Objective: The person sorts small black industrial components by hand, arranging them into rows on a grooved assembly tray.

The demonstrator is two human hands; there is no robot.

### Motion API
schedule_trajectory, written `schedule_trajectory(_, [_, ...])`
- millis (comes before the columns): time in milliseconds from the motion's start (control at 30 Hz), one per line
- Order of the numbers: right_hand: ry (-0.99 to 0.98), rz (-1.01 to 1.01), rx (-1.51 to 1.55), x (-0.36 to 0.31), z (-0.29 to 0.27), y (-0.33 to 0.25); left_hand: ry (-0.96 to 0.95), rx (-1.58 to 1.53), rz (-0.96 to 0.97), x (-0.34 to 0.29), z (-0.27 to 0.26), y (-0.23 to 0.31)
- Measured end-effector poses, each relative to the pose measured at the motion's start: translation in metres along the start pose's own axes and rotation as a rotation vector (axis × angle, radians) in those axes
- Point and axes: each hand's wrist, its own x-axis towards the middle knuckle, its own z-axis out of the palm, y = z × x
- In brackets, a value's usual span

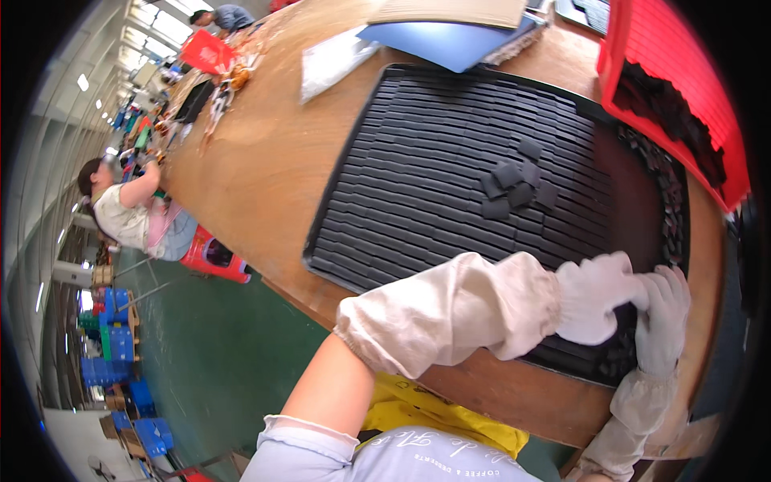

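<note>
A large black tray [321,229] lies on the wooden table, filled with close rows of thin black pieces [450,153]. Several loose black square pieces [520,191] rest on top of the rows. More small black pieces [671,197] are heaped along the tray's right side. My left hand [594,296], in a white glove, is over the tray's near right part with its fingers curled together. My right hand [663,317], also gloved, meets it at the fingertips by the right rim. Both hands look closed; whatever is between their fingers is hidden.
A red basket [711,104] holding dark pieces tilts at the far right. Blue sheets [450,40], cardboard [450,10] and a whitish plastic bag [336,60] lie beyond the tray. Other people [132,205] work along the table [265,145] at left. Blue crates [120,341] stand farther off.
</note>
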Motion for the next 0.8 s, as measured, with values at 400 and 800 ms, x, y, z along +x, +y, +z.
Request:
schedule_trajectory(400, [0.054,0.012,-0.071,0.001,0.005,-0.001,-0.267,-0.925,-0.377,0.023,-0.027,-0.011])
schedule_trajectory(800, [0.078,0.138,-0.090,-0.002,0.009,-0.002,-0.231,-0.740,-0.600,0.024,-0.038,0.007])
